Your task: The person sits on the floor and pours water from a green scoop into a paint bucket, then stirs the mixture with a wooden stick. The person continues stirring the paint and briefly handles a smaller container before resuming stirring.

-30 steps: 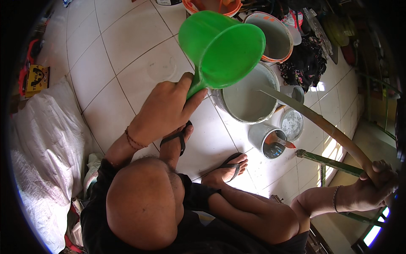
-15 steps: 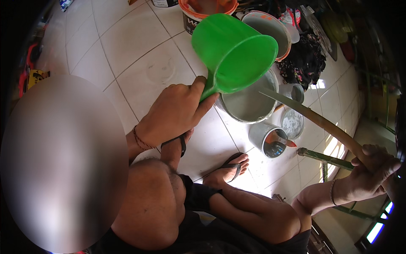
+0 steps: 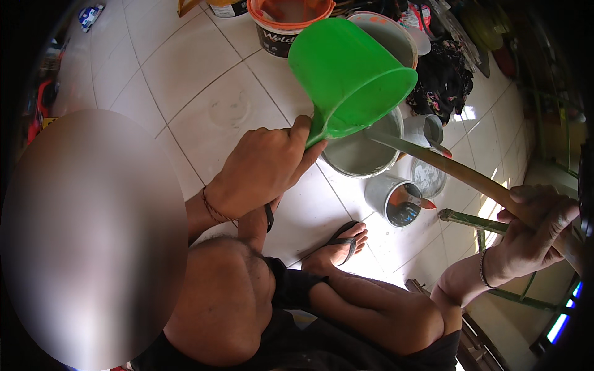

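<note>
My left hand is closed round the handle of a green plastic dipper. The dipper is tipped, its mouth facing right and down over a pail of grey paint; the inside of the dipper shows green, with a wet patch at the lower rim. At the right, my right hand grips a long wooden stick. Its grey-coated far end reaches over the pail, partly in front of the paint; whether it dips in cannot be told. The dipper hides the pail's far rim.
Nearer me stands a can with a paintbrush in it. Right of the pail are a paint-smeared lid and another can. Behind are an orange-rimmed bucket, a grey bucket, dark cloth and green metal bars.
The dipper has shifted slightly right, and its mouth has tipped further down. My right hand has moved a little up and left with the stick. The whole view has shifted slightly.
</note>
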